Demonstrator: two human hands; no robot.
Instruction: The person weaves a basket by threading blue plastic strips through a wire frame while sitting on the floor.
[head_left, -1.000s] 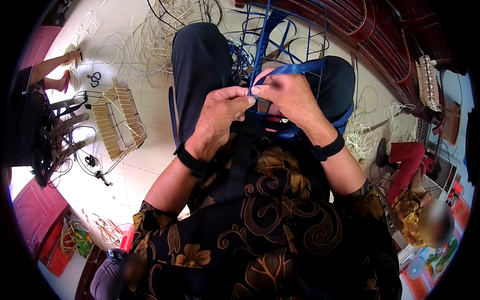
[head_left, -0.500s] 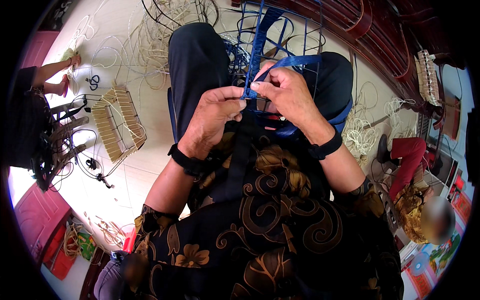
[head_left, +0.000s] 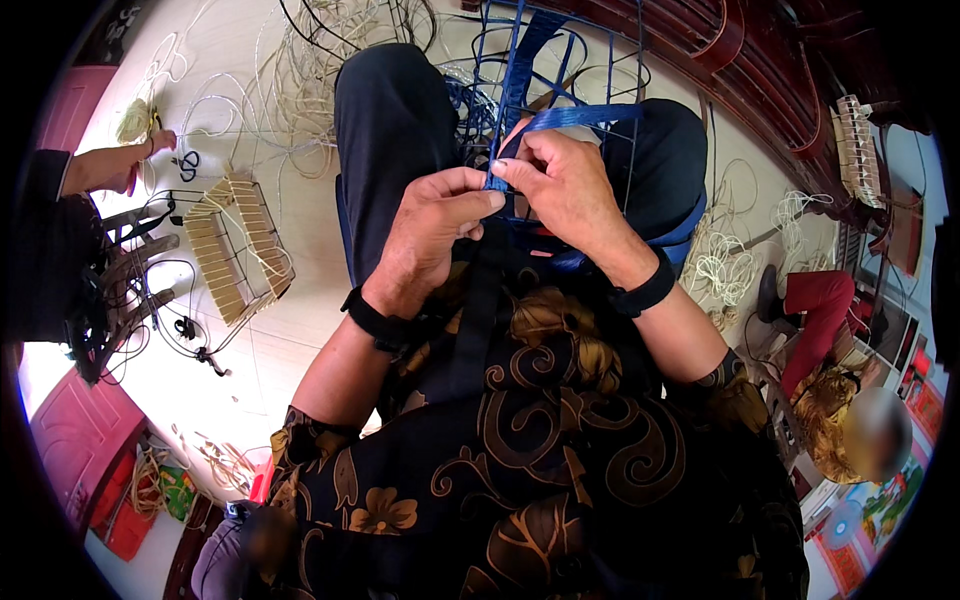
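Note:
Between my knees stands a wire frame (head_left: 640,60) of thin dark-blue rods, partly wrapped with flat blue strap. My left hand (head_left: 436,222) pinches the blue-wrapped rod at the frame's near left part, thumb and forefinger closed on it. Just beside it, my right hand (head_left: 562,185) grips a blue strap (head_left: 585,116) near the same spot. From there the strap's loose length loops up and off to the right, over my right knee. The fingertips of both hands nearly meet, and they hide exactly how the strap goes round the rod.
A frame wound with tan cord (head_left: 238,250) lies on the floor to the left, near a person's bare arm (head_left: 110,168). Tangled pale cord (head_left: 725,262) lies at right; more is at the far left. Dark-red wooden furniture (head_left: 720,60) borders the far right. Another person sits at right.
My right hand has shifted slightly left and down, closer to my left fingertips. The strap loop has dropped a little. At left, the other person's arm has moved.

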